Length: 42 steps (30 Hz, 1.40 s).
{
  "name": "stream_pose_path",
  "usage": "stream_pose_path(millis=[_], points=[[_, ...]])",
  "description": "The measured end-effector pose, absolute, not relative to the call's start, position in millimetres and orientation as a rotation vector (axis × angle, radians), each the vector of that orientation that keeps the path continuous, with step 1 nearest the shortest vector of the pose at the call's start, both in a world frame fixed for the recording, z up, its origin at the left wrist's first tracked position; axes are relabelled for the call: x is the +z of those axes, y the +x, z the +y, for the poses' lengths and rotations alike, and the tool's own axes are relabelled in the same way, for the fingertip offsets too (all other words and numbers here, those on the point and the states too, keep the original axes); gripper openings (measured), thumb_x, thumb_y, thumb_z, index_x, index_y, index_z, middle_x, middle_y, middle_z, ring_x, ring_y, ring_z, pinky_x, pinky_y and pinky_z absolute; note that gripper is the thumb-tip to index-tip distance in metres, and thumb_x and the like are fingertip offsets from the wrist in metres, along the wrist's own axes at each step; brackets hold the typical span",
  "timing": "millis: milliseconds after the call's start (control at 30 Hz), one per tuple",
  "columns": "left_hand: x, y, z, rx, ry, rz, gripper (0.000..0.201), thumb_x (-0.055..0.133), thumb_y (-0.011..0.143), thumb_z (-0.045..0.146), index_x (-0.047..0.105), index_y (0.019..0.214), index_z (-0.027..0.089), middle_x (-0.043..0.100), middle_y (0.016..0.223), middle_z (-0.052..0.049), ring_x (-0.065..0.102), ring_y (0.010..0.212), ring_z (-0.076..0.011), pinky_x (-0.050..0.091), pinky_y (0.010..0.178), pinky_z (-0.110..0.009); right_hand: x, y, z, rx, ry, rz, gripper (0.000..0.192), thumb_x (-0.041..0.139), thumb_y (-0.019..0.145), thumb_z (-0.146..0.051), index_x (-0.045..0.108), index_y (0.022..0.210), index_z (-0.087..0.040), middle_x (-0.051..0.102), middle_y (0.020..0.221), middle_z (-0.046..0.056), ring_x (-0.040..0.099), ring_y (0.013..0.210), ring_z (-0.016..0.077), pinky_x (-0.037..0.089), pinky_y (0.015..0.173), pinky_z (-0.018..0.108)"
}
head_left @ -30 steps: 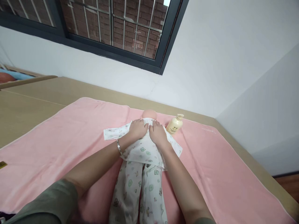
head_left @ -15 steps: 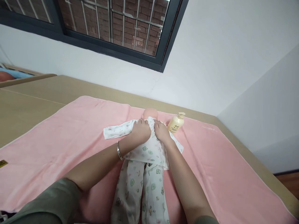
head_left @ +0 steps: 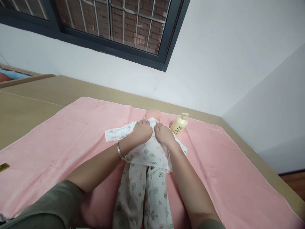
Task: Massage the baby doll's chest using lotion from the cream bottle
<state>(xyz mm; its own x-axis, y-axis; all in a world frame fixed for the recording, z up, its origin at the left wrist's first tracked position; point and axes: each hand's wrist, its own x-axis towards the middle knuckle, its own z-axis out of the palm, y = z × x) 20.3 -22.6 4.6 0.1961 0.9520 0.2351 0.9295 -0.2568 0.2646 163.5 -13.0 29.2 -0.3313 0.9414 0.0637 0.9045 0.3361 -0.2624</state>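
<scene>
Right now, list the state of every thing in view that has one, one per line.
Doll: lying on its back, dressed in printed clothes.
Left hand: closed on the doll's top at the collar.
Right hand: gripping the same collar.
Pump bottle: upright, capped, beside the doll.
Pink towel: spread flat.
Window: shut.

The dark print on the lotion bottle [head_left: 179, 124] is too small to read.
</scene>
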Motion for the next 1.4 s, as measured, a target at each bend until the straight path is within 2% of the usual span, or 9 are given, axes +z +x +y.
stream_pose_path(millis=[133,267,467,567,733,867,967,1100,1400], points=[[12,24,-30,0.361,2.508,1.848,0.043,0.047,0.089,0.021,0.061,0.125,0.002,0.062,0.127,-0.031,0.057,0.12,-0.038,0.042,0.101,-0.049,21,176,6,0.321,-1.719,-2.329,0.045,0.024,0.105,-0.029,0.059,0.13,-0.015,0.064,0.135,0.012,0.056,0.126,0.0247,0.041,0.101,0.033],[15,17,-19,0.461,2.412,1.76,0.033,0.043,0.091,0.022,0.07,0.103,0.008,0.07,0.109,-0.024,0.065,0.106,-0.0314,0.047,0.093,-0.04,17,170,2,0.144,-1.72,-2.37,0.045,0.024,0.105,-0.027,0.06,0.124,-0.009,0.064,0.131,0.018,0.056,0.123,0.0271,0.038,0.103,0.036],[9,9,-1,0.573,2.289,1.781,0.035,0.039,0.095,0.029,0.069,0.097,0.013,0.073,0.107,-0.016,0.067,0.101,-0.0265,0.049,0.088,-0.034,29,152,-24,0.16,-1.788,-2.393,0.044,0.029,0.103,-0.027,0.06,0.127,-0.006,0.062,0.134,0.022,0.053,0.128,0.0303,0.037,0.106,0.038],[7,11,-1,0.568,2.29,1.81,0.036,0.038,0.095,0.029,0.069,0.1,0.011,0.073,0.109,-0.018,0.067,0.102,-0.0281,0.049,0.089,-0.036,32,153,-27,0.214,-1.745,-2.418,0.043,0.031,0.102,-0.027,0.059,0.129,-0.007,0.06,0.137,0.021,0.05,0.133,0.0317,0.037,0.106,0.039],[9,17,-12,0.53,2.321,1.877,0.042,0.035,0.099,0.032,0.066,0.11,0.007,0.07,0.111,-0.023,0.064,0.107,-0.0323,0.046,0.095,-0.042,25,168,-6,0.346,-1.666,-2.386,0.044,0.029,0.105,-0.036,0.062,0.121,-0.013,0.065,0.13,0.017,0.055,0.126,0.0287,0.04,0.101,0.037],[11,23,-23,0.414,2.449,1.905,0.04,0.037,0.098,0.027,0.063,0.117,0.004,0.067,0.113,-0.026,0.061,0.113,-0.034,0.044,0.097,-0.044,17,174,6,0.307,-1.722,-2.351,0.047,0.027,0.105,-0.038,0.064,0.117,-0.011,0.066,0.126,0.018,0.054,0.125,0.0292,0.037,0.103,0.037],[12,25,-23,0.392,2.468,1.87,0.035,0.039,0.096,0.021,0.066,0.112,0.006,0.068,0.11,-0.025,0.062,0.109,-0.0335,0.044,0.095,-0.043,16,171,5,0.217,-1.753,-2.351,0.047,0.027,0.105,-0.038,0.063,0.119,-0.01,0.066,0.127,0.018,0.056,0.121,0.0286,0.037,0.102,0.036],[9,22,-15,0.481,2.363,1.878,0.037,0.037,0.098,0.026,0.068,0.107,0.007,0.07,0.11,-0.022,0.064,0.107,-0.0323,0.046,0.094,-0.042,20,164,-1,0.177,-1.801,-2.33,0.047,0.028,0.105,-0.037,0.064,0.12,-0.01,0.067,0.124,0.018,0.058,0.118,0.0291,0.039,0.098,0.036],[0,20,-6,0.587,2.292,1.922,0.039,0.037,0.096,0.03,0.066,0.11,0.009,0.072,0.112,-0.02,0.066,0.107,-0.0334,0.046,0.095,-0.044,31,148,-26,0.137,-1.75,-2.417,0.037,0.032,0.1,-0.02,0.063,0.117,-0.01,0.067,0.123,0.018,0.059,0.116,0.0286,0.039,0.099,0.035]])
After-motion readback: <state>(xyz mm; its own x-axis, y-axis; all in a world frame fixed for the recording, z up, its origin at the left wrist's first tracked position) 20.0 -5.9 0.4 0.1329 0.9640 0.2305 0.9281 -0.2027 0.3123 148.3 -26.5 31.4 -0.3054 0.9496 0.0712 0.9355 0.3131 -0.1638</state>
